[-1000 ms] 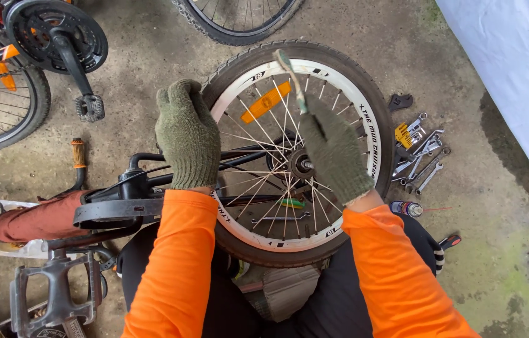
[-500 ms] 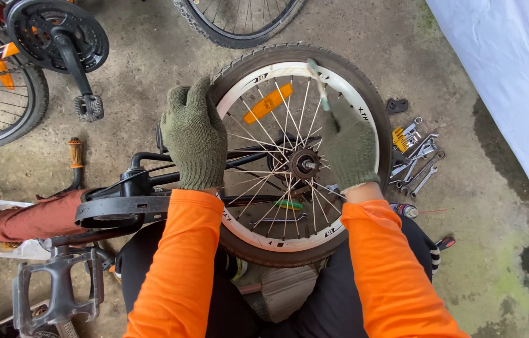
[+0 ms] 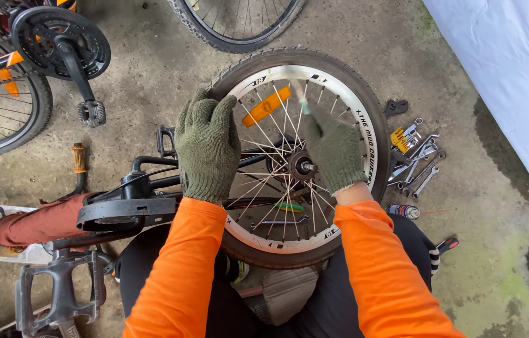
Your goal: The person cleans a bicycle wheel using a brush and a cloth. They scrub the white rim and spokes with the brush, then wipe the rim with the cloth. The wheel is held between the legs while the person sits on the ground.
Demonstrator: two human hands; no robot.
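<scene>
Left hand (image 3: 207, 147), green knit glove, fingers loosely spread, lies flat on bike wheel (image 3: 364, 134) at rim's left edge, clamping nothing. Right hand (image 3: 334, 149), gloved, closed around thin blurred tool (image 3: 302, 97) above hub (image 3: 303, 166); tool kind unclear. Wheel lies flat across lap, orange reflector (image 3: 266, 106) among spokes. Wrenches (image 3: 418, 158) heaped loose on concrete right of tyre, small spray can (image 3: 405, 211) near them. No containers visible.
</scene>
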